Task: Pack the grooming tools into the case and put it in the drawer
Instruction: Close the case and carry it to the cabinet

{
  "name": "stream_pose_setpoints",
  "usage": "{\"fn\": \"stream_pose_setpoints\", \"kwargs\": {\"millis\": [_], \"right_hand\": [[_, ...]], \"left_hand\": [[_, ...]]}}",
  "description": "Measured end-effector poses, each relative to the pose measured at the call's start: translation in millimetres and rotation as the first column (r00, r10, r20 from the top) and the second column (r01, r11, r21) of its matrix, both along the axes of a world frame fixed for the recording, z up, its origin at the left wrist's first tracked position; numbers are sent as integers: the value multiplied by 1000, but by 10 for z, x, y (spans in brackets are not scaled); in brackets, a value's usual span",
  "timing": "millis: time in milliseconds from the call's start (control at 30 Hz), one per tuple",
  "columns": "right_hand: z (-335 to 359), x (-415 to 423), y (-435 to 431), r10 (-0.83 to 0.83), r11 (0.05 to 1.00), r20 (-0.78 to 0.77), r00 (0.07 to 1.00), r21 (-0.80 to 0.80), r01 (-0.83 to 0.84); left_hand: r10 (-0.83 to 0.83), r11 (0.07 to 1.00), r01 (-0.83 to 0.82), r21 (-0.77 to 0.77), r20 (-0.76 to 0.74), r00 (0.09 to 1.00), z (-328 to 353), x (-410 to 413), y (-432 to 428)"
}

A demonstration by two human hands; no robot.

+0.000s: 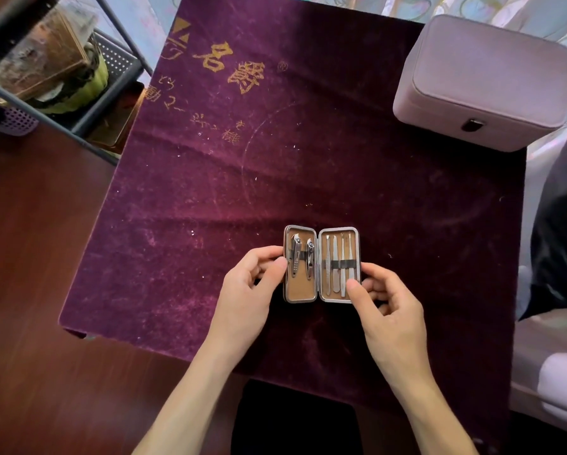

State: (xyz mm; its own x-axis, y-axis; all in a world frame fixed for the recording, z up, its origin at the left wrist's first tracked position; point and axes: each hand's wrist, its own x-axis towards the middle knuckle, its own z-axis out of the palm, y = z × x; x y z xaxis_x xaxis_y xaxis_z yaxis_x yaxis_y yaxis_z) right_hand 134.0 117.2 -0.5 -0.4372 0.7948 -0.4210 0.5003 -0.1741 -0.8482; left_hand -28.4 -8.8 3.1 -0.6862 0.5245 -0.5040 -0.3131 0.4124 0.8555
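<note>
The case (301,290) lies opened flat on the purple velvet cloth (242,192), nearer the cloth's near edge than its far edge and a little right of the middle. Its long axis runs from the near edge toward the far edge, with the hinge down the centre and both tan-lined halves facing up.

My left hand (252,284) grips the left half: the thumb lies over its left rim and the fingers curl beside and under that side. My right hand (390,310) holds the right half, with the thumb pressed on its near right corner and the fingers curled against the right rim.

In the left half two nail clippers (295,254) sit side by side under a dark strap. In the right half four slender tools (336,264) lie parallel under another strap. All of them run along the case's long axis, and the thin tips point to the far edge.

Large gold characters (229,65) reading 名爵, with a small ® beside them, are printed near the cloth's far left corner, next to a gold triangular emblem. The smaller gold script below them I cannot read.

A closed lilac box (485,80) with a dark clasp (471,124) stands on the far right corner. The cloth covers part of a dark wooden table (45,257), and a metal rack (118,54) stands off the far left corner.
</note>
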Motion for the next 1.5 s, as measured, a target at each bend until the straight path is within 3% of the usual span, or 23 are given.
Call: {"fn": "stream_pose_setpoints", "kwargs": {"millis": [367, 533, 700, 833, 933, 1067, 1500], "right_hand": [[186, -146, -231, 101, 988, 46, 994, 116, -106], [211, -210, -340, 138, 974, 80, 987, 172, -150], [218, -190, -274, 127, 953, 114, 985, 262, -153], [238, -107, -3, 252, 909, 119, 960, 312, -278], [259, -57, 249, 358, 873, 101, 928, 317, -371], [249, -11, 499, 434, 827, 104, 895, 349, -441], [181, -27, 557, 413, 837, 114, 904, 344, -426]], "left_hand": [[-93, 994, 99, 43, -119, 989, -19, 98, -12], [-216, 976, 207, -73, -161, 963, -56, 181, -41], [-238, 971, 227, -74, -363, 901, -15, 226, -49], [-171, 985, 132, -113, -493, 853, 13, 183, -20], [-278, 961, 227, -161, -564, 778, 60, 92, 46], [-379, 923, 343, -175, -579, 722, 92, 22, 182], [-353, 932, 328, -154, -594, 724, 101, 26, 308]]}}
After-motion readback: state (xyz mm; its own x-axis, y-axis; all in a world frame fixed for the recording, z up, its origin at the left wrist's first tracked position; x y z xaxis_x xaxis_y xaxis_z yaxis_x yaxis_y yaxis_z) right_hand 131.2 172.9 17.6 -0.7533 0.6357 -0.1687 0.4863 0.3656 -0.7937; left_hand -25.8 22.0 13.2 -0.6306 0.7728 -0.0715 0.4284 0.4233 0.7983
